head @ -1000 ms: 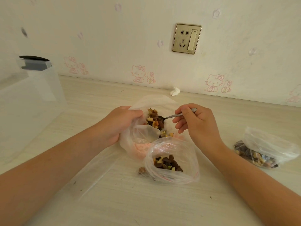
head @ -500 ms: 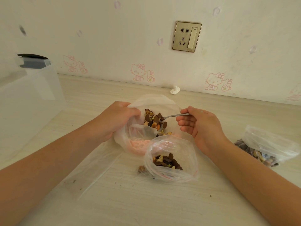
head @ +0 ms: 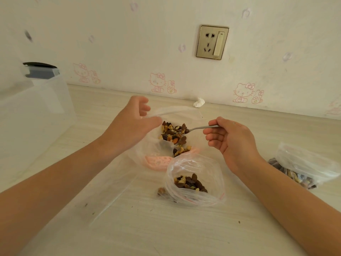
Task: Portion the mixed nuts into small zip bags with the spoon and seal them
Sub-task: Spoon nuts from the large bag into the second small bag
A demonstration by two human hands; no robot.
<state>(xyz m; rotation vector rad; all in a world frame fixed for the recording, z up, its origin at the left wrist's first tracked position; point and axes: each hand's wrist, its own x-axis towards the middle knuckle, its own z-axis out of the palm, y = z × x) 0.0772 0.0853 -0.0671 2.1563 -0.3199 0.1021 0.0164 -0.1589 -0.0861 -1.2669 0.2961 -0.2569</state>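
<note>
A large clear bag (head: 147,150) of mixed nuts (head: 172,134) lies open mid-table. My left hand (head: 129,126) is at its left rim, which runs between my thumb and loosely curled fingers; the hand is blurred. The spoon (head: 195,128) is pinched by its handle in my right hand (head: 230,141), and its bowl sits among the nuts at the mouth of the large bag. A small zip bag (head: 208,169) stands open just in front, with some nuts (head: 190,182) at its bottom.
A second small bag of nuts (head: 304,167) lies at the right. An empty flat bag (head: 110,191) lies under my left forearm. One loose nut (head: 161,190) sits beside the open small bag. A clear plastic box (head: 36,111) stands at the left, and a tissue wad (head: 199,102) lies by the wall.
My left hand has risen and loosened from a full grip on the large bag's side to its rim. The spoon has moved up slightly among the nuts.
</note>
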